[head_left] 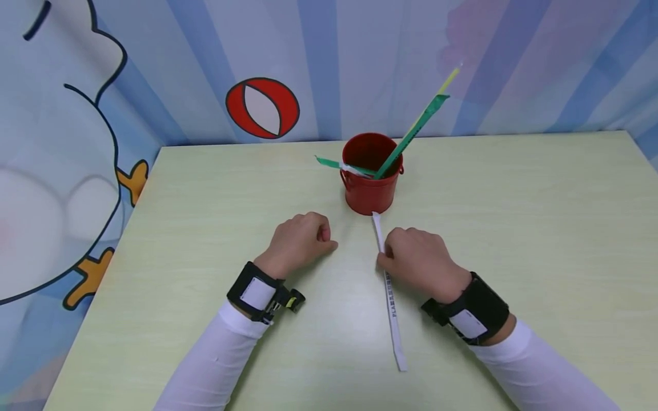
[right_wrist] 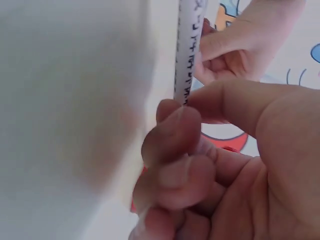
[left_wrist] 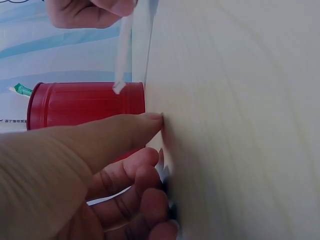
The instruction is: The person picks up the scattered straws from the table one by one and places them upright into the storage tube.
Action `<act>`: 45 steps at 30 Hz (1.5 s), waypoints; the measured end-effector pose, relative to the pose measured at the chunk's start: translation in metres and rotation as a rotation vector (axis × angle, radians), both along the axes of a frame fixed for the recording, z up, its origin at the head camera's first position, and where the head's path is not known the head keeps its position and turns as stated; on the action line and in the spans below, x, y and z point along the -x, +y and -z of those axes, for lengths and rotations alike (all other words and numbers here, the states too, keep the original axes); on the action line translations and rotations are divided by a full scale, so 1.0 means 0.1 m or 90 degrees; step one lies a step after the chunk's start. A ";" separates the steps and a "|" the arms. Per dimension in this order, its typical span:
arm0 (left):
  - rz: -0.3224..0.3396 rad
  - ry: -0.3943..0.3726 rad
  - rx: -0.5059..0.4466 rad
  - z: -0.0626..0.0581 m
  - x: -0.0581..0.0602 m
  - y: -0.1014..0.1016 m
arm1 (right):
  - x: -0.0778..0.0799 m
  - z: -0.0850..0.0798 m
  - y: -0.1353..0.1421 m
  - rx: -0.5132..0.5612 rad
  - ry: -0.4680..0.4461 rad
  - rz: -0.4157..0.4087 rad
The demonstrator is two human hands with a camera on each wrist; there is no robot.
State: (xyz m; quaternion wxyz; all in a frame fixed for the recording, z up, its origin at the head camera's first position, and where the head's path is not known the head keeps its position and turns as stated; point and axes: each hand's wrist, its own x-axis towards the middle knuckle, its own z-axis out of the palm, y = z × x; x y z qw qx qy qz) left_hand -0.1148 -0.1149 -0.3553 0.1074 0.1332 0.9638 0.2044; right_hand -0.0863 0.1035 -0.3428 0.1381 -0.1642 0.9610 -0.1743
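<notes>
A long white paper-wrapped straw (head_left: 393, 319) with dark printing lies lengthwise in front of the red bucket (head_left: 370, 197), its far tip close to the bucket's base. My right hand (head_left: 421, 260) pinches this straw between thumb and fingers, a little beyond its middle; the right wrist view shows the printed wrapper (right_wrist: 187, 50) rising out of that pinch. To the left, my left hand (head_left: 300, 240) holds nothing. Its fingers are loosely curled, and its thumb tip (left_wrist: 155, 119) is down at the tabletop in the left wrist view.
Out of the bucket lean a long green wrapper (head_left: 418, 128) with a yellow straw (head_left: 448, 83) at its top, and a shorter green strip (head_left: 327, 162) with a white piece. A patterned blue curtain (head_left: 370, 68) hangs behind the pale table (head_left: 540, 228).
</notes>
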 end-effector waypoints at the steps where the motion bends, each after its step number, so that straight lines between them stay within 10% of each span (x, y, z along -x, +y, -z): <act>1: 0.000 0.000 0.000 0.00 0.00 0.00 | 0.00 -0.02 0.01 0.005 0.000 0.003; 45: 0.002 0.009 -0.010 0.01 -0.02 0.00 | -0.14 -0.60 0.23 0.128 0.209 0.044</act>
